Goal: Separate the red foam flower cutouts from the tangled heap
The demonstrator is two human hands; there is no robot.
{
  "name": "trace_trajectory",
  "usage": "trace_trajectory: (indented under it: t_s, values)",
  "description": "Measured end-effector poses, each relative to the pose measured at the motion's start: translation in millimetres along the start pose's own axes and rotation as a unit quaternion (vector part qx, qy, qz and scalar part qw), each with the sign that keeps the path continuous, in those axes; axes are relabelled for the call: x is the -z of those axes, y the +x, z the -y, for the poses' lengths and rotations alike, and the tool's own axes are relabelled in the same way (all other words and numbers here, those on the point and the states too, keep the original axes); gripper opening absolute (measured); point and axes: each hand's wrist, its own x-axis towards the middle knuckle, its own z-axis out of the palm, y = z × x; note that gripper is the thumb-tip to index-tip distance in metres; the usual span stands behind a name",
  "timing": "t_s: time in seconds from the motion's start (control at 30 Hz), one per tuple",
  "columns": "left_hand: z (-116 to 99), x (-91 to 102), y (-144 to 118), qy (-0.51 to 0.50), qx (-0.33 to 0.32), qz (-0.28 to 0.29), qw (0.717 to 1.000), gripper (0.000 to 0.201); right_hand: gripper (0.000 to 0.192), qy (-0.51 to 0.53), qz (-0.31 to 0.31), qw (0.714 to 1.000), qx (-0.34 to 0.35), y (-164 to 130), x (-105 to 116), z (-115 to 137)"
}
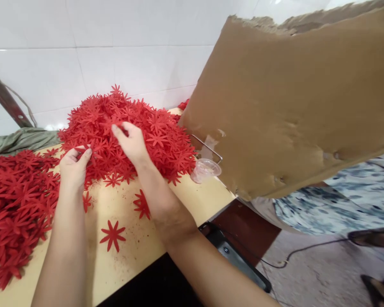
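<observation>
Head camera shows what I can see from where I stand: two bare hands working over red cut-out flowers on a pale yellow bench [131, 234]. The left hand [72, 168] has its thumb and fingers pressed together on a red flower [83, 149], held near the left front of a tall heap [160, 147] that leans towards the white tiled wall [141, 25]. The right hand [132, 143] reaches to the front of that same heap, thumb and forefinger curled into a small ring with their tips at another flower [107, 124] — whether they grip it or only touch it, I cannot tell. A lower heap [16, 200] of the same flowers spreads beside the left forearm. Between the forearms, a loose flower [112, 236] lies flat near the front edge, a second one [141, 204] sits partly behind the right forearm, and reddish crumbs dot the wood. A clear plastic cup [208, 170] stands at the right end of the tall heap, just beside a big sheet of brown cardboard [291, 98] with a ragged top. Behind the lower heap lies a crumpled green cloth [27, 140]; down on the right, a black cable [284, 263] crosses the floor [307, 273].
</observation>
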Motion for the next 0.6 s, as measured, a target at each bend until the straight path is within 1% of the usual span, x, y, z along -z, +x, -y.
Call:
trace_trajectory:
  t_s: [0.03, 0.13, 0.17, 0.2, 0.27, 0.33, 0.4, 0.43, 0.5, 0.6]
  values:
    - [0.5, 0.0, 0.1, 0.008, -0.003, -0.004, 1.000, 0.038, 0.040, -0.018, -0.026, 0.999, -0.001, 1.9, 6.3, -2.1]
    - [2.9, -0.6, -0.7, 0.054, -0.012, -0.021, 0.998, 0.032, 0.065, -0.096, -0.093, 0.991, -0.016, 6.2, 22.2, -11.4]
    - [4.0, -0.9, -1.2, 0.074, -0.012, -0.023, 0.997, 0.030, 0.070, -0.123, -0.105, 0.987, -0.015, 7.0, 25.6, -14.4]
    - [5.1, -1.1, -1.9, 0.090, -0.010, -0.022, 0.996, 0.030, 0.070, -0.144, -0.109, 0.984, -0.009, 7.4, 27.9, -16.7]
    - [6.9, -1.6, -3.2, 0.101, -0.004, -0.016, 0.995, 0.031, 0.057, -0.162, -0.104, 0.981, 0.022, 7.3, 29.6, -18.3]
    - [8.0, -2.3, -4.5, 0.089, 0.002, -0.015, 0.996, 0.032, 0.036, -0.158, -0.088, 0.982, 0.056, 6.3, 28.5, -15.8]
    - [9.0, -3.6, -5.5, 0.070, 0.004, -0.009, 0.997, 0.032, 0.020, -0.147, -0.077, 0.984, 0.063, 4.6, 25.8, -11.2]
    - [9.5, -4.5, -5.9, 0.060, 0.005, 0.000, 0.998, 0.033, 0.017, -0.143, -0.074, 0.985, 0.056, 3.6, 24.3, -9.0]
    - [10.7, -6.6, -6.8, 0.033, 0.009, 0.024, 0.999, 0.034, 0.020, -0.144, -0.065, 0.987, 0.032, 1.1, 21.5, -5.5]
    - [12.3, -8.9, -8.1, -0.003, 0.018, 0.046, 0.999, 0.036, 0.025, -0.168, -0.017, 0.985, 0.027, -3.8, 18.3, -2.5]
